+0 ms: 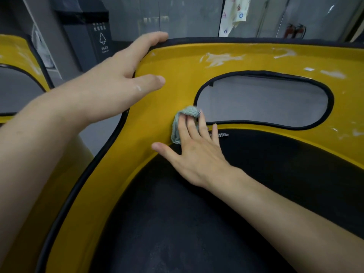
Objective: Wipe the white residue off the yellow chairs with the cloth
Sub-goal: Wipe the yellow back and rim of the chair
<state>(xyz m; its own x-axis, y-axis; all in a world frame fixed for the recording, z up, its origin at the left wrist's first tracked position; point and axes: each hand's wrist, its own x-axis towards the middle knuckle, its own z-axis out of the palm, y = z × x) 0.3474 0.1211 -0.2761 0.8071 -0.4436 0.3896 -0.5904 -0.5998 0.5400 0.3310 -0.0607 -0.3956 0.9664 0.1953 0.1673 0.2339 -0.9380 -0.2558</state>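
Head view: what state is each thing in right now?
yellow chair: white residue streaks near its top.
cloth: bunched, pressed against yellow chair by right hand.
right hand: fingers straight, pressing cloth.
left hand: holds the chair's top rim, thumb on front.
chair at left: also smeared white.

you are in a shared indoor lounge, something like a lobby or an office common area. a yellow chair fills your view, with a matching chair at 9 o'clock. a dark sorting bin stands at 11 o'clock, glass panels run across 12, and red fire extinguishers sit at 1 o'clock.
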